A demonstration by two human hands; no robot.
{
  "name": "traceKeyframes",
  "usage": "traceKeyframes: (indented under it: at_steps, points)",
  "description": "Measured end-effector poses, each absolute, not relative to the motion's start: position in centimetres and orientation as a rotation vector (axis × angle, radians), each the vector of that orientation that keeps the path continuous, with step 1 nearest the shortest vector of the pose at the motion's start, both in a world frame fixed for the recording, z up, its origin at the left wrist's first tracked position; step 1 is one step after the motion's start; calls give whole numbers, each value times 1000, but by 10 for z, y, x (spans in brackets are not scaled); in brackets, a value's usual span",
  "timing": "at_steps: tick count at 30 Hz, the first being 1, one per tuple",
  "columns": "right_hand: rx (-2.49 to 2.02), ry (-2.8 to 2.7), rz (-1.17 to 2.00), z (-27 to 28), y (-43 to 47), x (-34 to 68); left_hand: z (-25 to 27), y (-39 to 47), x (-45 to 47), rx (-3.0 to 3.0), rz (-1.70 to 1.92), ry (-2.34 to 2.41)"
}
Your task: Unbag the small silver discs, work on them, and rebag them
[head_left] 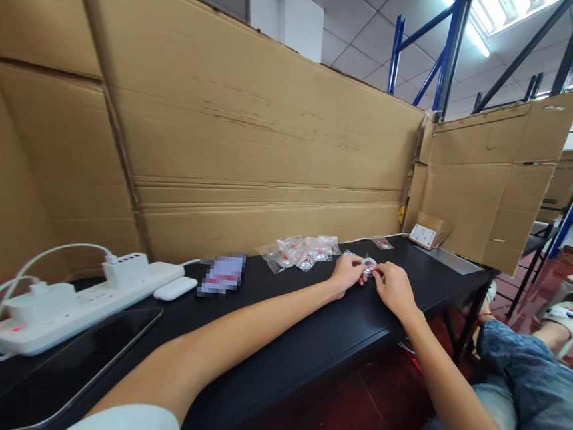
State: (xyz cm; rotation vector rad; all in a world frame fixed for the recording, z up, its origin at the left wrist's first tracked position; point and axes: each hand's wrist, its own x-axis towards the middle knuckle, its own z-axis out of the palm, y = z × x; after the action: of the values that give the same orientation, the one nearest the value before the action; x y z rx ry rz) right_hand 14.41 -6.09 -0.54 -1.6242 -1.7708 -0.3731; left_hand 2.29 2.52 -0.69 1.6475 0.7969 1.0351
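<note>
My left hand (349,271) and right hand (393,286) both pinch one small clear plastic packet with red print (369,266) over the black table (306,337); a heap of similar packets (303,251), too jumbled to count, lies just behind.

A white power strip (73,300) is lying at lower left beside a dark tablet (73,363); cardboard sheets (253,138) are standing across the frame's upper half.
</note>
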Motion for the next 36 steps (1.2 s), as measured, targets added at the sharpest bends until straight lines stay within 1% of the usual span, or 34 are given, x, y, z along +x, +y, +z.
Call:
traceKeyframes:
  at_steps: [4,10,21,36]
  points:
    - [-1740,-1737,-491,-3,-67,140,-4,22,23,1616,1026,771]
    - [-1819,-1759,-540,-3,-66,137,-1,18,22,1566,984,723]
    - [-1809,-1813,-497,-3,-67,139,3,15,17,1510,899,613]
    - [-1734,-1837,-471,-3,-66,140,7,11,17,1500,853,620]
